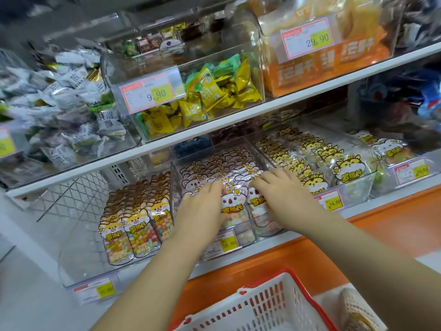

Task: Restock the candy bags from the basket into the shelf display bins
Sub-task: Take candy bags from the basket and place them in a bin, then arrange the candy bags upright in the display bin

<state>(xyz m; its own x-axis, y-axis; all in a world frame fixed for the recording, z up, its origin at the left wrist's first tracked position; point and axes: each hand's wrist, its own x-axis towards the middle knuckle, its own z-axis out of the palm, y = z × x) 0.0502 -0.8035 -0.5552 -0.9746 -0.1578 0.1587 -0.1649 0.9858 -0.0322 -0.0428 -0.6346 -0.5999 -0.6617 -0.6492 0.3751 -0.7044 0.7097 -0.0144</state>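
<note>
Room: shop aisle, stocked display shelving fills the upper frame.
Surface: white shelf board above; a lower white shelf carries the bins, with an orange ledge under it at right.
Middle bin: clear, hard plastic, straight walls, centre of the frame, a price tag on its front.
Candy bags: glossy clear pouches with a koala-shaped printed top and pastel sweets inside. They are packed in the middle bin, in rows running front to back.
Bag axis: long axis upright, leaning slightly back, printed faces toward the camera.
Left hand: fingers stretched, laid against the front bags at the bin's left side, fingertips on the bag tops.
Right hand: fingers spread wide, resting on the bag tops at the bin's right side.
Neighbour bags: same pouch shape, dog print, in the bin at left.
Basket: white plastic lattice, red rim, bottom centre.
</note>
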